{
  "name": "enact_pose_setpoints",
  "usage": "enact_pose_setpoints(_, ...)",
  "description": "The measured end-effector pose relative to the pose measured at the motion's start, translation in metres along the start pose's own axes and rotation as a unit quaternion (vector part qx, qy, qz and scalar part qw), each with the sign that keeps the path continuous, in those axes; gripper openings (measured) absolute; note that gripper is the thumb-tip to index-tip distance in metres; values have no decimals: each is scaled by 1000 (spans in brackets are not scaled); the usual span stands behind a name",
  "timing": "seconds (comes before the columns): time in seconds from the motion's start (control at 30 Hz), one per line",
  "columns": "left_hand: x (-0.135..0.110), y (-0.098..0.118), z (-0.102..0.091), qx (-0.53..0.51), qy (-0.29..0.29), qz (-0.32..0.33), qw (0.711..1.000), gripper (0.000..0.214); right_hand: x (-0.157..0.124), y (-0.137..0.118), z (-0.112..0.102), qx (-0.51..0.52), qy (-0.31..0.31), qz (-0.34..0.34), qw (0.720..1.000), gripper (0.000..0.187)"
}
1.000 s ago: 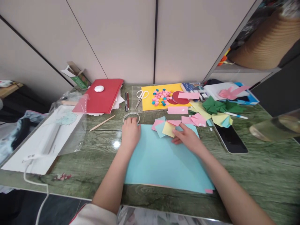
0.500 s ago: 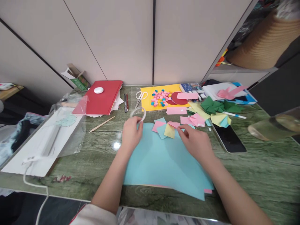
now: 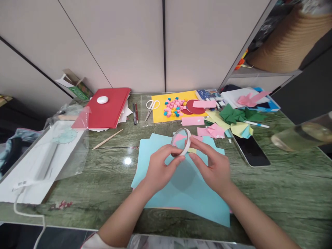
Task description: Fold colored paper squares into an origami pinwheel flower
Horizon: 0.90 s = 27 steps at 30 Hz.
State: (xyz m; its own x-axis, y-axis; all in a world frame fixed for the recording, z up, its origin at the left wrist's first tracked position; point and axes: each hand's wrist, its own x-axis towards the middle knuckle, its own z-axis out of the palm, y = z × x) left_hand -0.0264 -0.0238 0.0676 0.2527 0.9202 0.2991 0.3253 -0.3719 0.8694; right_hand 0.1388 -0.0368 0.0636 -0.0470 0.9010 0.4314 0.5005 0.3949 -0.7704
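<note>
A white-edged roll of tape is raised on its edge over the light blue paper. My left hand pinches its lower left rim between thumb and fingers. On the other side, my right hand has its fingertips on the right rim, thumb just below. Behind the roll, small pink, blue and yellow paper pieces are partly hidden.
Scissors lie beside yellow paper bearing several small crumpled balls. A red folder and a pointed wooden stick are leftward. A phone, green folded paper and a clear bottle stand rightward.
My left hand has brought the tape roll rightward, over the blue paper. My right hand has left the small paper pieces and come to the roll. The blue sheets look shifted.
</note>
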Motion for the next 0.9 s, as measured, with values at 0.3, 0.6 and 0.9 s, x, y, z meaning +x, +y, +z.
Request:
enact_pose_setpoints(0.3,-3,-12,4,175,58,165,969,12,3,2,0,26,-3,21,999,24)
enact_pose_setpoints(0.6,-3,-10,3,257,-4,130,958,10,2,5,3,47,-10,45,998,18)
enact_pose_setpoints(0.9,-1,-13,4,270,-15,122,955,18,4,7,6,39,15,20,999,8)
